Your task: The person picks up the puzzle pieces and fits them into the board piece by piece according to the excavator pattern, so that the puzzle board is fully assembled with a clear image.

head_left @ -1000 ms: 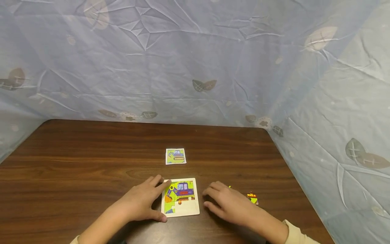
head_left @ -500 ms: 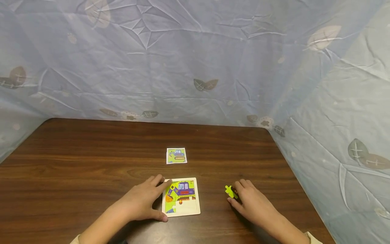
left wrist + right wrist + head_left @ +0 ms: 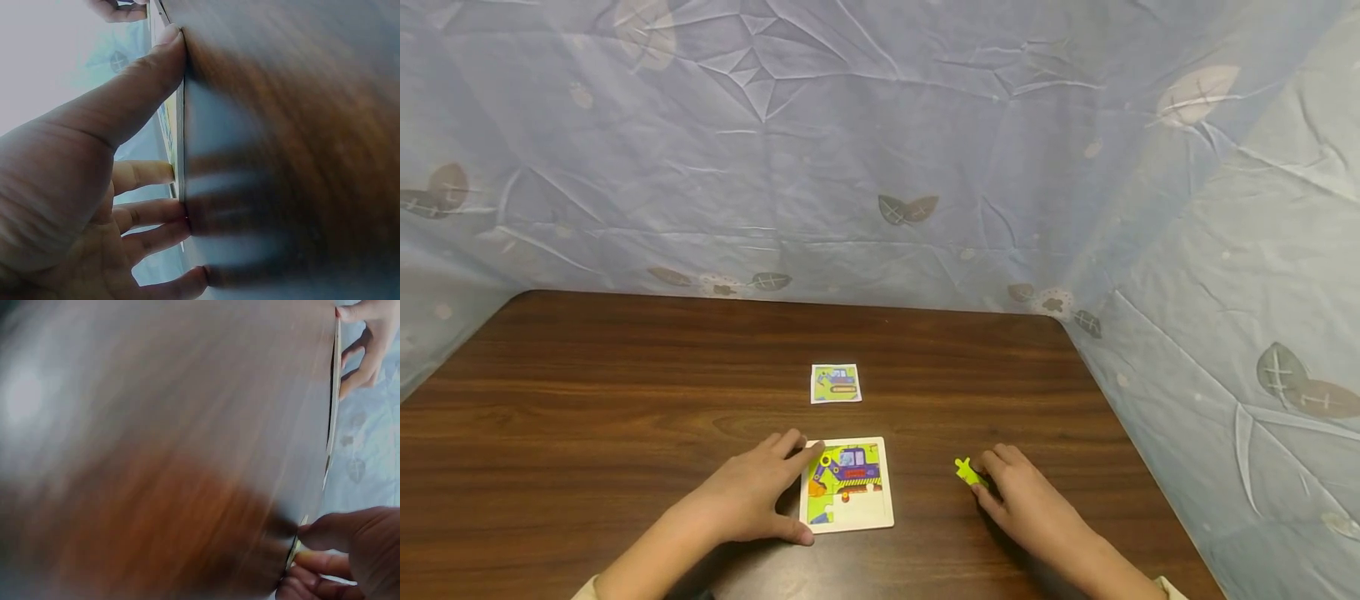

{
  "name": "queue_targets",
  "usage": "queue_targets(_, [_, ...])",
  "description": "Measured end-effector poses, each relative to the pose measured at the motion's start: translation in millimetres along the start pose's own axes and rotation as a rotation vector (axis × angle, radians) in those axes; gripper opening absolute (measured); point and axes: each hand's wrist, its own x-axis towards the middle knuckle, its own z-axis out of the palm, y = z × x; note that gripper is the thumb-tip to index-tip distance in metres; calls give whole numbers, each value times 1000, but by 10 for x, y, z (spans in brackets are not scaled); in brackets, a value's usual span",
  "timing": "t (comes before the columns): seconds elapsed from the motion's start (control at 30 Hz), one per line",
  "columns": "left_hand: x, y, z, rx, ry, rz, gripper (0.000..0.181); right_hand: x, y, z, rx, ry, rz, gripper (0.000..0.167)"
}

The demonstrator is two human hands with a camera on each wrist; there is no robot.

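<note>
In the head view a square jigsaw puzzle board [image 3: 884, 483] with a pale frame shows a purple excavator picture, its lower right part bare. My left hand [image 3: 752, 490] rests along the board's left side, index finger at the upper left corner and thumb at the lower left. The left wrist view shows that thumb [image 3: 147, 81] touching the board's edge, fingers spread fairly straight. To the right, my right hand [image 3: 1028, 504] pinches a green puzzle piece [image 3: 966, 472] between thumb and index finger, low at the table. What lies under its palm is hidden.
A small picture card [image 3: 836, 384] of the same excavator lies beyond the board. The dark wooden table [image 3: 625, 375] is bordered by a pale leaf-printed cloth [image 3: 820, 167] at the back and right.
My right hand has moved right, from beside the board to the loose pieces, and now pinches the green one. A red-patterned piece seen earlier is now hidden. My left hand has stayed put.
</note>
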Motion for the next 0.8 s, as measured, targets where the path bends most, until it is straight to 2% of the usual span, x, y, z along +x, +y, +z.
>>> queue_targets(0.2, [10,-6,6,-3,-4,-4,110,14,122,-34,74,-10,-86,16])
queue_targets(0.5, [-1,5,1,3,-19,-24,110,101,191,-110,147,-36,-178,16])
queue_targets(0.8, [3,-1,-2,-5,-12,-13,110,243,98,-477,127,22,-275,17])
